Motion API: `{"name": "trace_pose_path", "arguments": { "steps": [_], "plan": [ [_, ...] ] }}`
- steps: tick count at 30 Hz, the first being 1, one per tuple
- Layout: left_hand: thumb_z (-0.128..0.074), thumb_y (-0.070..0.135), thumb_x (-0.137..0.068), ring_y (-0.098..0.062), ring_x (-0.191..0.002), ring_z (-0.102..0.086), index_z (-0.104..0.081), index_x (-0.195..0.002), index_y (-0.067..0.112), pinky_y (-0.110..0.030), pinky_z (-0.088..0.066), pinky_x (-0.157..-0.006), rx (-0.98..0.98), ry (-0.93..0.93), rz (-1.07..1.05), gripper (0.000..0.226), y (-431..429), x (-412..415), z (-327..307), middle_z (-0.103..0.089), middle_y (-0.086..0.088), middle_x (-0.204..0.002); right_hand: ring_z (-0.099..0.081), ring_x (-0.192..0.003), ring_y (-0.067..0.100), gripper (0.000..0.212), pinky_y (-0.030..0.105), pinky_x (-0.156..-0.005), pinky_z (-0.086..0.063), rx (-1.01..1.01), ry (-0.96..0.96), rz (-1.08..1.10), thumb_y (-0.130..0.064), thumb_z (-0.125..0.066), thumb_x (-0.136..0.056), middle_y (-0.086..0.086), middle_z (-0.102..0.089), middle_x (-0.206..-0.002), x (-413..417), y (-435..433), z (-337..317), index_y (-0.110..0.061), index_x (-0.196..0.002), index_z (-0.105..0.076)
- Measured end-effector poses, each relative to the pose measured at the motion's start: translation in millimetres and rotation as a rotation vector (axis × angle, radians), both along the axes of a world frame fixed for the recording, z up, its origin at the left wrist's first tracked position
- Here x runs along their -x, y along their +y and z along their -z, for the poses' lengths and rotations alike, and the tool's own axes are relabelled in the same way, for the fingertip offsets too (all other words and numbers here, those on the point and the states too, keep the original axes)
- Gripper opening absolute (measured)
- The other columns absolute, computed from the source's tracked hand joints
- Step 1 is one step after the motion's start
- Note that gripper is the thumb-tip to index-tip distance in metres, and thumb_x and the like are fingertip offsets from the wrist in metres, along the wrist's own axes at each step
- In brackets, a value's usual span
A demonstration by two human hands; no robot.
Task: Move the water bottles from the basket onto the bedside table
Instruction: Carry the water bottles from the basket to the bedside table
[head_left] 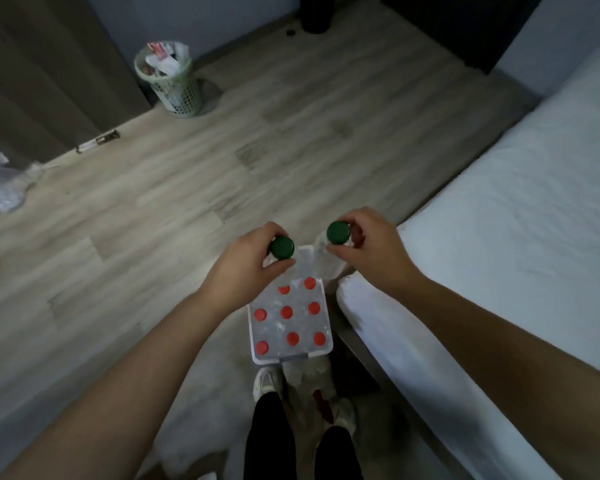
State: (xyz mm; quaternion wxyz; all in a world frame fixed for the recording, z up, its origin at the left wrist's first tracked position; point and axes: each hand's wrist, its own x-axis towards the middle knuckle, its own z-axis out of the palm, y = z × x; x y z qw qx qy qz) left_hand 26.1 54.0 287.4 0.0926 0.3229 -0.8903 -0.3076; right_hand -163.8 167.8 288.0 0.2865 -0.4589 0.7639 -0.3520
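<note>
A white basket (327, 351) stands on the floor in front of my feet, beside the bed. Several clear water bottles with red caps (287, 312) stand upright in it. My left hand (246, 268) grips a green-capped bottle (282, 248) by its neck, above the basket's far left corner. My right hand (368, 251) grips a second green-capped bottle (338, 232) by its neck, above the far right corner; its clear body shows below the cap. No bedside table is in view.
A white bed (499, 237) runs along the right. A green mesh waste bin (170, 77) full of rubbish stands at the far left by a dark door. Crumpled clear plastic (4, 181) lies at the left edge. Wooden floor stretches ahead.
</note>
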Motion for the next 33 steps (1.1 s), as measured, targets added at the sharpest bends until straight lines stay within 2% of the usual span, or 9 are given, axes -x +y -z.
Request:
{"name": "trace_pose_path", "arguments": {
  "steps": [4,7,9,12,16,18,24,28,33],
  "plan": [
    [-0.07,0.028,-0.082,0.001,-0.081,-0.049,-0.056,-0.099,0.024,-0.012,-0.038,-0.069,-0.022,0.293,-0.063,0.022,31,-22,-71,-0.051,0.015,-0.089,-0.056,-0.099,0.0,0.033,0.007,-0.084,-0.045,0.208,-0.038,0.107,-0.023,-0.074,-0.08,-0.008,-0.055,-0.107,-10,52,-69,-0.019,-0.109,-0.057],
    [-0.064,0.032,-0.081,-0.014,-0.097,-0.058,-0.055,-0.094,0.031,-0.026,-0.047,-0.084,-0.317,0.565,-0.169,0.016,52,-28,-102,-0.061,-0.004,-0.102,-0.062,-0.103,0.009,0.025,0.022,-0.088,-0.05,0.31,-0.252,0.202,-0.016,-0.067,-0.086,-0.007,-0.065,-0.111,-31,82,-107,-0.019,-0.109,-0.057],
    [-0.056,0.03,-0.085,-0.02,-0.098,-0.063,-0.054,-0.094,0.031,-0.033,-0.048,-0.085,-0.477,0.689,-0.188,0.01,65,-29,-116,-0.066,-0.007,-0.102,-0.061,-0.105,0.014,0.02,0.029,-0.09,-0.048,0.4,-0.25,0.254,-0.018,-0.059,-0.089,-0.002,-0.067,-0.111,-46,96,-123,-0.017,-0.109,-0.057],
    [-0.046,0.025,-0.092,-0.022,-0.09,-0.064,-0.053,-0.095,0.028,-0.034,-0.05,-0.084,-0.507,0.743,-0.165,0.008,78,-29,-129,-0.068,-0.002,-0.09,-0.062,-0.1,0.013,0.017,0.031,-0.09,-0.048,0.474,-0.208,0.437,-0.022,-0.048,-0.092,0.0,-0.066,-0.103,-68,109,-139,-0.015,-0.105,-0.057],
    [-0.038,0.015,-0.099,-0.025,-0.07,-0.063,-0.05,-0.102,0.01,-0.033,-0.051,-0.069,-0.674,0.71,-0.161,0.013,75,-27,-137,-0.064,-0.006,-0.075,-0.065,-0.088,0.024,0.016,0.052,-0.086,-0.051,0.458,-0.186,0.675,-0.041,-0.044,-0.09,0.0,-0.068,-0.086,-89,124,-142,-0.03,-0.089,-0.056],
    [-0.038,0.017,-0.1,-0.027,-0.066,-0.062,-0.048,-0.106,0.006,-0.033,-0.052,-0.065,-0.787,0.658,-0.099,0.016,74,-27,-138,-0.063,-0.009,-0.073,-0.066,-0.079,0.024,0.019,0.055,-0.081,-0.052,0.45,-0.254,0.768,-0.042,-0.045,-0.09,-0.001,-0.067,-0.078,-100,134,-139,-0.027,-0.085,-0.056],
    [-0.046,0.025,-0.098,-0.025,-0.059,-0.063,-0.054,-0.096,0.007,-0.033,-0.052,-0.06,-0.985,0.395,0.051,0.02,94,-16,-138,-0.064,-0.009,-0.068,-0.064,-0.071,0.021,0.029,0.039,-0.069,-0.052,0.388,-0.302,0.979,-0.033,-0.041,-0.099,0.005,-0.068,-0.073,-125,175,-138,-0.013,-0.082,-0.054],
    [-0.05,0.027,-0.096,-0.027,-0.056,-0.061,-0.056,-0.088,0.006,-0.032,-0.051,-0.06,-1.135,0.303,0.109,0.023,122,-2,-137,-0.061,-0.015,-0.069,-0.064,-0.068,0.025,0.029,0.034,-0.064,-0.05,0.417,-0.456,1.059,-0.031,-0.041,-0.101,0.007,-0.066,-0.074,-132,210,-142,-0.01,-0.084,-0.052],
    [-0.05,0.028,-0.096,-0.026,-0.052,-0.061,-0.054,-0.088,0.002,-0.027,-0.051,-0.053,-1.134,0.179,0.247,0.027,183,19,-142,-0.061,-0.015,-0.066,-0.064,-0.065,0.024,0.031,0.032,-0.063,-0.048,0.428,-0.505,1.155,-0.037,-0.043,-0.099,0.004,-0.067,-0.069,-134,271,-139,-0.011,-0.088,-0.056]
  ]
}}
